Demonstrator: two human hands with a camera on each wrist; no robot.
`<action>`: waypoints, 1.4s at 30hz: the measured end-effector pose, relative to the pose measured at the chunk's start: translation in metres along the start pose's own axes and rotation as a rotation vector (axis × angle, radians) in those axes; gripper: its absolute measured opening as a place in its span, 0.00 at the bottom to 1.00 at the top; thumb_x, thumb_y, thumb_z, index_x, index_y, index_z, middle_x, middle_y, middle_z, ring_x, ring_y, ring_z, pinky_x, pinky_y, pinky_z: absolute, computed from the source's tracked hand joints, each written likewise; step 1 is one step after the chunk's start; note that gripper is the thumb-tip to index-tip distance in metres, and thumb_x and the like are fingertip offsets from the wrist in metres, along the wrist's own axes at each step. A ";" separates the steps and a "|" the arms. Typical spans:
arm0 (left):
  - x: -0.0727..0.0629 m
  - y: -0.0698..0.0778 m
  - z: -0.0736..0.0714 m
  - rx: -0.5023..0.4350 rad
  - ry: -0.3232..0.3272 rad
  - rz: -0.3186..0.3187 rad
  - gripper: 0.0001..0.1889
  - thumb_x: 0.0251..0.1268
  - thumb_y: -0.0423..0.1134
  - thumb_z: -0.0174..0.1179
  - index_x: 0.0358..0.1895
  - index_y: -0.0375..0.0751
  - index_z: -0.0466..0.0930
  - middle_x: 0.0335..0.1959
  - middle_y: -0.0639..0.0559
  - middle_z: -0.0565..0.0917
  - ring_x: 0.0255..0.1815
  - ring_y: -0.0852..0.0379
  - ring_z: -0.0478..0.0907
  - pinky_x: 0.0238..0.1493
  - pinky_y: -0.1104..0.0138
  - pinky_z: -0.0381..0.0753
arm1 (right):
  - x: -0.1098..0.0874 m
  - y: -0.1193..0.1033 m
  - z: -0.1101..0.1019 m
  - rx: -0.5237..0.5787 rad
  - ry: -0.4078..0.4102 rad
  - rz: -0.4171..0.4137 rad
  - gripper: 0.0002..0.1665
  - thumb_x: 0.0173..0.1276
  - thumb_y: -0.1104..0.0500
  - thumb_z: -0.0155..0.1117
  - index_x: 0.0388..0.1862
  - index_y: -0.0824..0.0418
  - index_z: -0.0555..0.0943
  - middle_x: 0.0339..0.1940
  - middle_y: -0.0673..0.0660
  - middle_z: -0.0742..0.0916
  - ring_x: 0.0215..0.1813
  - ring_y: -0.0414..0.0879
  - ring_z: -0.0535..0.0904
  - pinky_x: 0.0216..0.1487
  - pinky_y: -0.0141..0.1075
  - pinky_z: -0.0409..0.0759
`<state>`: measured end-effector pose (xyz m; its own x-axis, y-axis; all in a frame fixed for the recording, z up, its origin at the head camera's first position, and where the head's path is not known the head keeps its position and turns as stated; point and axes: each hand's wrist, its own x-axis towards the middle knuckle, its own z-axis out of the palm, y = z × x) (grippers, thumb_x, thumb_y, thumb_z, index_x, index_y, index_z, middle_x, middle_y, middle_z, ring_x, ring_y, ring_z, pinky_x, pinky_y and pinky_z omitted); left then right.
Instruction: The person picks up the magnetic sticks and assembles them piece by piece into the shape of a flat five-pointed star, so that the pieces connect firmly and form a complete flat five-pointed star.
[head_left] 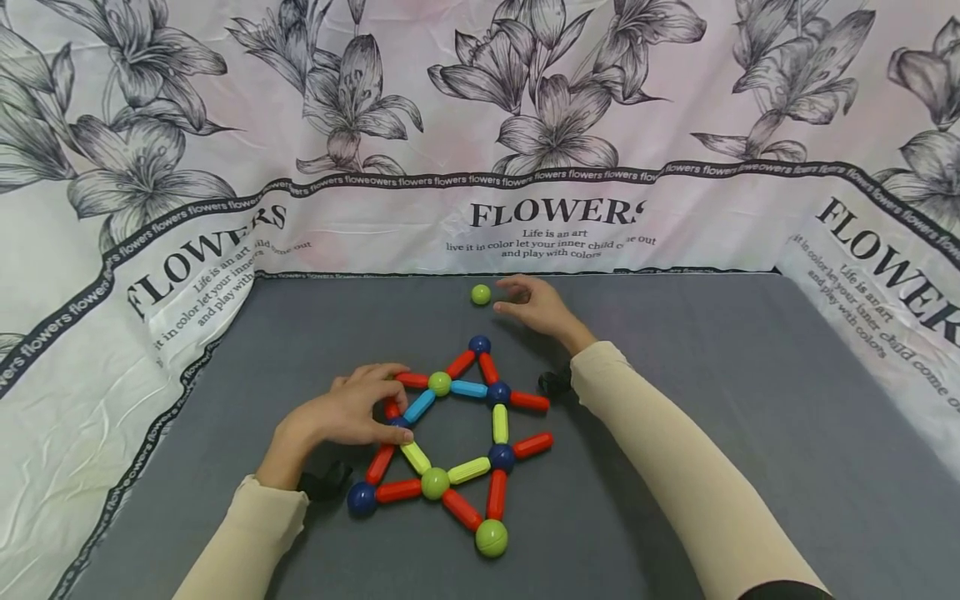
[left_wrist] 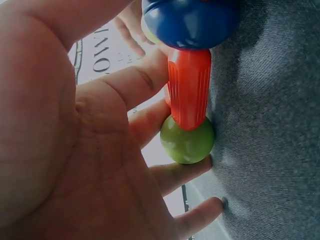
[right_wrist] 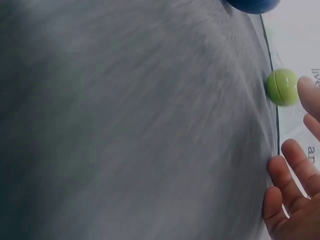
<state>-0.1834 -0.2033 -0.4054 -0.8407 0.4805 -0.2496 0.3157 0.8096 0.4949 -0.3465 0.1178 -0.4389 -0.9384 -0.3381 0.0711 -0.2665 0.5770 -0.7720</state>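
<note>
A star-shaped figure of building-toy rods and balls lies flat on the grey table. My left hand (head_left: 348, 408) grips its left corner, with the thumb by a blue ball (left_wrist: 190, 22) and fingers along a red rod (left_wrist: 190, 90). In the left wrist view a green ball (left_wrist: 187, 140) sits at that rod's end; the hand hides it from the head view. Beyond the star, a loose green ball (head_left: 481, 294) rests near the table's far edge. Just right of it is my right hand (head_left: 536, 307), thumb and forefinger apart and nothing between them.
Two red rods, an upper one (head_left: 529, 402) and a lower one (head_left: 533, 444), stick out rightward from blue balls with free ends. A large green ball (head_left: 492, 538) forms the near tip and a blue ball (head_left: 362, 498) the near-left tip. Flower-printed cloth (head_left: 555, 225) rises behind the grey table (head_left: 675, 358).
</note>
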 end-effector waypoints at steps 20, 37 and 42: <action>-0.002 -0.002 -0.002 0.010 0.001 0.012 0.14 0.61 0.59 0.70 0.37 0.60 0.78 0.79 0.44 0.62 0.80 0.34 0.53 0.67 0.33 0.54 | 0.011 -0.008 0.002 -0.006 -0.125 -0.018 0.29 0.70 0.55 0.71 0.68 0.56 0.78 0.60 0.62 0.84 0.55 0.55 0.80 0.49 0.43 0.79; 0.011 0.005 0.013 -0.040 0.084 0.066 0.14 0.59 0.61 0.70 0.40 0.63 0.81 0.82 0.49 0.59 0.81 0.36 0.51 0.71 0.27 0.47 | -0.068 0.030 -0.047 0.160 -0.137 -0.011 0.27 0.70 0.57 0.71 0.67 0.59 0.79 0.57 0.63 0.85 0.44 0.46 0.83 0.45 0.35 0.81; 0.013 0.007 0.016 -0.033 0.092 0.072 0.14 0.59 0.61 0.70 0.41 0.63 0.81 0.82 0.49 0.59 0.81 0.36 0.52 0.71 0.28 0.49 | -0.099 0.038 -0.057 0.169 -0.173 -0.029 0.25 0.69 0.57 0.71 0.64 0.59 0.80 0.53 0.62 0.86 0.43 0.42 0.83 0.44 0.34 0.82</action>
<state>-0.1854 -0.1862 -0.4188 -0.8539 0.5024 -0.1359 0.3628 0.7619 0.5366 -0.2764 0.2153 -0.4389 -0.8754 -0.4833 -0.0037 -0.2380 0.4376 -0.8671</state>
